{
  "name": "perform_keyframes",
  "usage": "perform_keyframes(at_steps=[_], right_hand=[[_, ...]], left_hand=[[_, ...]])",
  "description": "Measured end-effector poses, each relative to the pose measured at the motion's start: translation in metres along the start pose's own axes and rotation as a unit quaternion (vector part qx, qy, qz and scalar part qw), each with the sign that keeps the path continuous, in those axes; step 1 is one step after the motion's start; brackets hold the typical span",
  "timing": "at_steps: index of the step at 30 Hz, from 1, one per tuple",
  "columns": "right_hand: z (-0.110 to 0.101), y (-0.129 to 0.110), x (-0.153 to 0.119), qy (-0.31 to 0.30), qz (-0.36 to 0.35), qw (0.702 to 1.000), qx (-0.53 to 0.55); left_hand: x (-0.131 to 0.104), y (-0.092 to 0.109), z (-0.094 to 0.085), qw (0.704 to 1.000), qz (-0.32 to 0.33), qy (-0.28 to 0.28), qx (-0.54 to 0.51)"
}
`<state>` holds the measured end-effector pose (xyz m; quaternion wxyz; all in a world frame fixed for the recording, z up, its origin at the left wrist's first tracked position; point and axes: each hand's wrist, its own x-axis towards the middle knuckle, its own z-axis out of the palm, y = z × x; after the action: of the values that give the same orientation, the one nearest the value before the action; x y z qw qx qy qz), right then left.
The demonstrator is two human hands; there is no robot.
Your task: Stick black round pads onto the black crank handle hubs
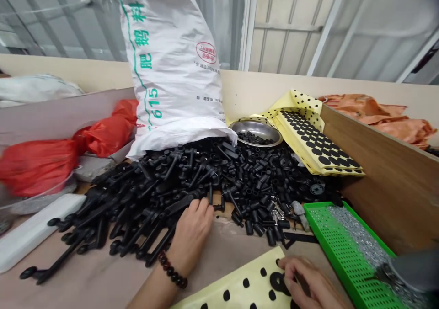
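Note:
My left hand [195, 222], with a dark beaded bracelet at the wrist, reaches to the near edge of a heap of black plastic crank-like parts [151, 199]. Its fingers are bent together, and their tips are hidden among the parts. At the lower right, my right hand [310, 279] is closed at a black round piece [279, 281] with a darker middle, over a yellow sheet [236, 274] dotted with black spots. That hand's fingertips press against the piece's right side. Small black cylindrical parts [257, 185] lie to the right of the cranks.
A white woven sack [174, 71] stands behind the heap, beside a metal bowl [255, 133] of small black parts. Yellow sheets with black discs [315, 140] lean near a wooden divider [387, 176]. A green basket [353, 254] holds small metal pieces. Red bags [39, 165] sit left.

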<state>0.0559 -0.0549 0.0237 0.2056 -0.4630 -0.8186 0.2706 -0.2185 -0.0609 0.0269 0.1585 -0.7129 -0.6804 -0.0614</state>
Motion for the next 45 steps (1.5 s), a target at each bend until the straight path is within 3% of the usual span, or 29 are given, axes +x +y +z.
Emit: perform_keyframes(at_steps=[5, 7, 11, 13, 15, 18, 21, 24, 29, 33, 35, 36, 38, 39, 40, 41, 44, 45], right_hand=[[0.003, 0.005, -0.003, -0.046, 0.031, 0.998, 0.023], [0.005, 0.007, -0.004, -0.057, 0.04, 0.997, 0.034], [0.01, 0.011, -0.004, -0.059, 0.059, 0.995, 0.057], [0.011, 0.014, -0.004, -0.056, 0.064, 0.993, 0.077], [0.012, 0.015, -0.004, -0.046, 0.068, 0.992, 0.1], [0.013, 0.014, -0.004, -0.026, 0.076, 0.989, 0.123], [0.013, 0.011, -0.004, -0.01, 0.081, 0.988, 0.133], [0.011, 0.008, -0.004, 0.001, 0.075, 0.983, 0.168], [0.009, 0.003, -0.002, 0.003, 0.091, 0.961, 0.261], [0.011, -0.004, -0.004, -0.022, 0.123, 0.93, 0.346], [0.012, -0.006, -0.007, -0.019, 0.139, 0.904, 0.403], [0.012, -0.007, -0.008, -0.013, 0.148, 0.891, 0.428], [0.012, -0.008, -0.009, -0.004, 0.169, 0.871, 0.462], [0.011, -0.008, -0.009, -0.008, 0.179, 0.864, 0.471], [0.011, -0.007, -0.009, -0.012, 0.187, 0.859, 0.477], [0.012, -0.007, -0.008, -0.019, 0.19, 0.857, 0.479], [0.015, -0.004, -0.006, -0.031, 0.181, 0.861, 0.474], [0.016, -0.004, -0.005, -0.032, 0.177, 0.863, 0.472]], left_hand=[[-0.017, -0.005, 0.006, 0.999, -0.007, 0.023, -0.034], [-0.025, -0.005, 0.005, 0.992, 0.005, 0.058, -0.115], [-0.037, 0.003, -0.001, 0.918, 0.005, 0.131, -0.373], [-0.042, 0.01, -0.002, 0.887, 0.015, 0.086, -0.453], [-0.046, 0.016, -0.004, 0.868, 0.026, -0.014, -0.496], [-0.049, 0.026, -0.006, 0.867, -0.016, -0.152, -0.475], [-0.049, 0.039, -0.008, 0.902, -0.067, -0.154, -0.397], [-0.044, 0.048, -0.008, 0.925, -0.049, -0.146, -0.347], [-0.02, 0.049, -0.012, 0.917, -0.063, -0.213, -0.33], [-0.003, 0.051, -0.015, 0.908, -0.072, -0.202, -0.359], [-0.004, 0.055, -0.012, 0.87, -0.101, -0.177, -0.449], [-0.007, 0.056, -0.01, 0.828, -0.135, -0.158, -0.521], [-0.018, 0.055, -0.006, 0.712, -0.215, -0.112, -0.659], [-0.026, 0.053, -0.004, 0.673, -0.243, -0.1, -0.691], [-0.034, 0.05, -0.003, 0.676, -0.253, -0.103, -0.685], [-0.042, 0.046, -0.004, 0.711, -0.247, -0.114, -0.648], [-0.059, 0.037, -0.008, 0.869, -0.142, -0.117, -0.459], [-0.062, 0.037, -0.01, 0.903, -0.088, -0.1, -0.408]])
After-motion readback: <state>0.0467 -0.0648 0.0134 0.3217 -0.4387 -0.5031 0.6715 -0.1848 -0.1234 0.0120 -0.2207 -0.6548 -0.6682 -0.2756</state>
